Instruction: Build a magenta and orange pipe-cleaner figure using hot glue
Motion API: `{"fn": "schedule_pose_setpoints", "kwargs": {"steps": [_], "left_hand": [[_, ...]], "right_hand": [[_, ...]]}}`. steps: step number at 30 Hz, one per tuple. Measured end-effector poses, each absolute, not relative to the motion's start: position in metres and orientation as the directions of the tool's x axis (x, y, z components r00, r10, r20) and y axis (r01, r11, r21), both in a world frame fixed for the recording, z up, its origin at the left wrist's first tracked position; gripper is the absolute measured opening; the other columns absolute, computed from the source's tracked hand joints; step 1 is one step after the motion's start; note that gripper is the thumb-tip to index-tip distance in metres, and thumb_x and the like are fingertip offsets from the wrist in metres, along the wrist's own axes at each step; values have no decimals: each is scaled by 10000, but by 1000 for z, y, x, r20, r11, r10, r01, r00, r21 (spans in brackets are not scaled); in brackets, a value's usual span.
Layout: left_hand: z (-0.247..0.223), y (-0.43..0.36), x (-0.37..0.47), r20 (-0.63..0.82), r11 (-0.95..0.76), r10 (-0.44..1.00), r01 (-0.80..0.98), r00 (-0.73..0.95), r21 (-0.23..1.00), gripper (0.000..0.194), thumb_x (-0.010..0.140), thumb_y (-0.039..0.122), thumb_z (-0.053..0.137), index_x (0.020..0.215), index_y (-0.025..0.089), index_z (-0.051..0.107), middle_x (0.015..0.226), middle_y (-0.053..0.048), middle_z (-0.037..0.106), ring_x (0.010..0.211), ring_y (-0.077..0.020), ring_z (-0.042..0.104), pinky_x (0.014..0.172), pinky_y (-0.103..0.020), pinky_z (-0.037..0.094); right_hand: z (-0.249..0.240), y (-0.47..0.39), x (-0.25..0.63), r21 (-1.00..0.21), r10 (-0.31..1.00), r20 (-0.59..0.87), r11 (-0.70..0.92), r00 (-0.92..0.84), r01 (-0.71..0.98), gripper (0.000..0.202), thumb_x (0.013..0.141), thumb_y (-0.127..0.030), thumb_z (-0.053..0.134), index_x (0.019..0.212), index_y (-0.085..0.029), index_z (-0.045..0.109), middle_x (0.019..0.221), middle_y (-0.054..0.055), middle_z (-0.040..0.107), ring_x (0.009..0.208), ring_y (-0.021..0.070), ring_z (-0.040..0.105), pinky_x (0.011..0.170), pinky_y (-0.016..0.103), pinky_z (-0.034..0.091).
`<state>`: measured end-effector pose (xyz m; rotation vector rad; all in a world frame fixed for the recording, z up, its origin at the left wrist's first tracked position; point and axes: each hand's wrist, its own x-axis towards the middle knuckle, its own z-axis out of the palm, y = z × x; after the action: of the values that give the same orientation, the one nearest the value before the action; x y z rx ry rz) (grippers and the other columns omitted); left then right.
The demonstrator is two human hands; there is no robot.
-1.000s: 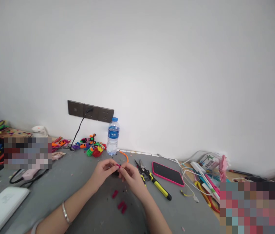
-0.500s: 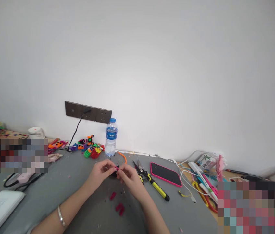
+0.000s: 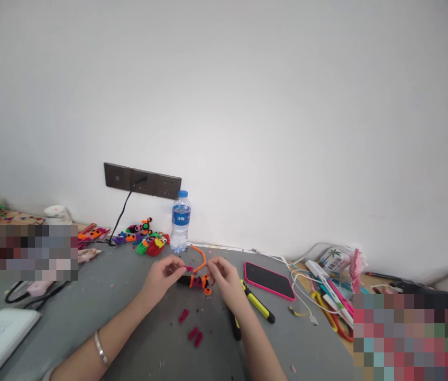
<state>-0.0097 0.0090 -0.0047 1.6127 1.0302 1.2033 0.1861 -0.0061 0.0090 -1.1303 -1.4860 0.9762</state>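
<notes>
My left hand is closed in a pinch on a short magenta pipe cleaner piece. To its right, my right hand also has its fingertips pressed together; whatever is between them is too small to make out. Just below the fingertips lies a black and orange pipe cleaner figure on the grey table. A curved orange pipe cleaner rests behind it. Several cut magenta pieces lie nearer to me. The yellow and black pliers are partly hidden behind my right hand and forearm.
A water bottle stands by the wall, beside colourful pipe cleaner figures. A pink-edged phone lies to the right, near white cables and assorted tools. On the left are a white box-like device and a black cord.
My hands have moved apart, the right one shifting right. The magenta piece stays in my left fingers. The black and orange figure has come into sight, and the pliers' jaws are now covered.
</notes>
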Motion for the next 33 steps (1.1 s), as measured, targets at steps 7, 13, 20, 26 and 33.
{"fn": "schedule_pose_setpoints", "kwargs": {"steps": [7, 13, 20, 26, 33], "left_hand": [[-8, 19, -17, 259, -265, 964, 168, 56, 950, 261, 743, 422, 628, 726, 162, 633, 552, 57, 386, 530, -119, 381, 516, -223, 304], [-8, 20, -20, 271, -271, 962, 211, 28, 939, 288, 727, 449, 633, 712, 162, 651, 517, 92, 203, 463, -97, 261, 480, -221, 236], [-10, 20, -19, 250, -257, 967, 223, 59, 941, 313, 718, 465, 636, 711, 152, 650, 522, 98, 183, 468, -93, 232, 489, -219, 214], [-14, 20, -17, 242, -256, 966, 195, 93, 947, 320, 715, 471, 643, 713, 151, 636, 497, 108, 192, 459, -84, 218, 479, -209, 215], [-14, 19, -15, 241, -257, 965, 210, 98, 943, 308, 722, 461, 639, 715, 153, 629, 493, 110, 187, 459, -83, 219, 478, -207, 215]], "right_hand": [[5, 1, 216, -908, 952, 283, 226, 118, 353, 348, 818, -531, 513, 769, -188, 549, 616, -7, 512, 510, 148, 454, 507, 268, 379], [-7, 3, 219, -830, 944, 300, 185, 140, 526, 236, 789, -422, 537, 815, -191, 575, 714, 30, 582, 563, 168, 479, 560, 295, 418], [-11, 4, 217, -793, 946, 307, 193, 107, 578, 186, 800, -348, 505, 852, -183, 575, 747, 42, 597, 608, 181, 504, 596, 304, 427], [-11, 3, 217, -799, 951, 292, 181, 106, 574, 176, 792, -342, 509, 834, -185, 576, 732, 32, 590, 577, 169, 498, 577, 300, 426], [-15, 4, 213, -805, 954, 292, 212, 60, 554, 108, 773, -293, 523, 802, -204, 576, 630, 2, 571, 550, 172, 508, 555, 287, 416]]}}
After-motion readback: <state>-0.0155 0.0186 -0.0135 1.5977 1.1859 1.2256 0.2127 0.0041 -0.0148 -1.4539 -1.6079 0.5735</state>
